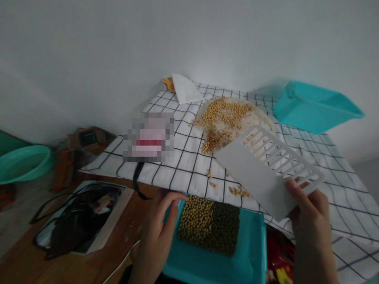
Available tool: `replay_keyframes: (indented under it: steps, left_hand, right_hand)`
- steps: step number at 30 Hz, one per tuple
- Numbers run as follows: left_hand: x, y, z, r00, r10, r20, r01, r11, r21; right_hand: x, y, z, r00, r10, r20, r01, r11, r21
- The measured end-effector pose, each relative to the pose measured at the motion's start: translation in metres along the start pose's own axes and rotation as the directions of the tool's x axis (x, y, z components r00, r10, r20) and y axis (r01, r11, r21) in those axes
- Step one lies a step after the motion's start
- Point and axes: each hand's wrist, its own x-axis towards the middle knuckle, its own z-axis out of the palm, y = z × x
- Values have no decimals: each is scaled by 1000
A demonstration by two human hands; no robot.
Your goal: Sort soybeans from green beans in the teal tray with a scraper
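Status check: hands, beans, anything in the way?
Right hand holding gray slotted scraper; left hand at teal tray's far-left corner. Yellow beans spread beyond scraper, more beans in tray. Stray beans near checked cloth's edge.

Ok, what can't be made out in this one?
Head view:
Pixelated item on the tablecloth: details, lost to pixelation.
Heap of beans and grain: part of its near side, behind the slotted board.
Turquoise tray: near end partly cut off by bottom edge; part of left side behind left hand.
Green basin: cut off by the left edge.
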Motion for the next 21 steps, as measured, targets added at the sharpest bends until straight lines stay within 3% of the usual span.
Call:
replay_keyframes:
  steps: [5,14,21]
  left_hand:
    - [0,2,0,1000,24,-11,-24,1000,-1]
    - [0,0,1,1000,12,-17,-12,1000,-13]
    - [-1,1,1,1000,7,-18,-8,999,-31]
  right_hand:
    - [0,-3,3,997,35,-72,-33,999,32]
    - [-3,0,-6,997,74,36,-73,997,-30]
    - [-7,-8,2,995,85,-57,-84,996,17]
